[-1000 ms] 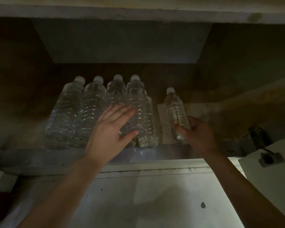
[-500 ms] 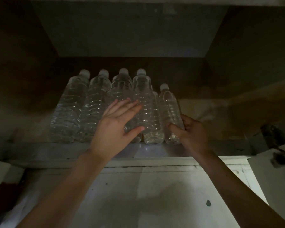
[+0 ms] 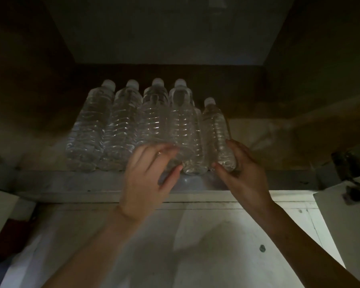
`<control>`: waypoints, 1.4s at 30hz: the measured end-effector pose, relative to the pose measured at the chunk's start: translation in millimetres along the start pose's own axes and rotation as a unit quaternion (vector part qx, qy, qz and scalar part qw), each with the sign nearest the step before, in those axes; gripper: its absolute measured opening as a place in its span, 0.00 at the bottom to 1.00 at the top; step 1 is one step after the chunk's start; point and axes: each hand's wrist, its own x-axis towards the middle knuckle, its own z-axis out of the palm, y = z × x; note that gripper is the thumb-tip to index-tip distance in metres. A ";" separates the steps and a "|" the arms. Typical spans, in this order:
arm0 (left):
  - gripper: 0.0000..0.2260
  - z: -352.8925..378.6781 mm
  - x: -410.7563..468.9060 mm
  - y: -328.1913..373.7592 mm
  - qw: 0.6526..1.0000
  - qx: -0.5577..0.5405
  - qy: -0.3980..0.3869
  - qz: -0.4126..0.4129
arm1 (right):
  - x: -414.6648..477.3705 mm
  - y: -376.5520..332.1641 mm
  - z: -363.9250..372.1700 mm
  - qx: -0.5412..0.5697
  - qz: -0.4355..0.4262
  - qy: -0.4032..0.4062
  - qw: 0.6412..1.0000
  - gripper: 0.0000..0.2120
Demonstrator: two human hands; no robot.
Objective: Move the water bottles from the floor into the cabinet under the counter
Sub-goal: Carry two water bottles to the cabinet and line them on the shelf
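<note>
Several clear water bottles (image 3: 121, 129) with white caps stand in a row on the dark cabinet floor (image 3: 268, 142) under the counter. A smaller bottle (image 3: 217, 129) stands at the row's right end, touching its neighbour. My right hand (image 3: 241, 173) curls round the base of this smaller bottle. My left hand (image 3: 150, 177) is blurred, its fingers bent over the lower part of a bottle in the middle of the row; whether it grips is unclear.
The cabinet's pale front ledge (image 3: 71, 183) runs across below the bottles. An open white cabinet door with a hinge (image 3: 351, 190) stands at the right. Pale floor (image 3: 216, 246) lies below. The cabinet's right half holds bare floor.
My right hand has slid the smaller bottle left against the row. My left hand's fingers have drawn back and bent down over the middle bottles.
</note>
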 end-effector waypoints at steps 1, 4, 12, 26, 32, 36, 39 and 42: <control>0.09 2.9 -10.8 6.1 1.000 -0.010 0.001 -0.017 | -2.4 2.0 0.7 0.012 0.001 -0.003 1.000 0.30; 0.09 19.3 -34.2 20.0 0.994 -0.058 -0.025 -0.085 | -4.2 3.3 3.4 0.042 -0.003 0.005 0.999 0.31; 0.12 50.1 -33.5 32.5 0.973 -0.057 0.006 -0.224 | -9.9 4.3 1.9 0.069 -0.021 0.010 0.997 0.31; 0.08 61.2 -29.0 29.7 0.973 -0.029 0.046 -0.226 | -3.5 2.4 3.8 0.073 -0.015 0.006 0.997 0.31; 0.08 64.1 -25.7 29.1 0.971 -0.019 0.043 -0.236 | 3.0 3.2 5.9 0.045 -0.015 0.014 0.999 0.32; 0.08 64.4 -24.1 28.9 0.970 -0.022 0.043 -0.236 | 5.6 3.3 6.6 0.046 -0.013 0.013 0.999 0.33; 0.08 62.2 -23.8 28.0 0.971 -0.026 0.033 -0.235 | 5.9 1.1 5.4 0.036 -0.012 0.008 0.999 0.33; 0.09 56.4 -26.3 26.9 0.974 -0.028 0.017 -0.225 | 6.0 -0.9 3.3 0.024 -0.016 0.006 1.000 0.33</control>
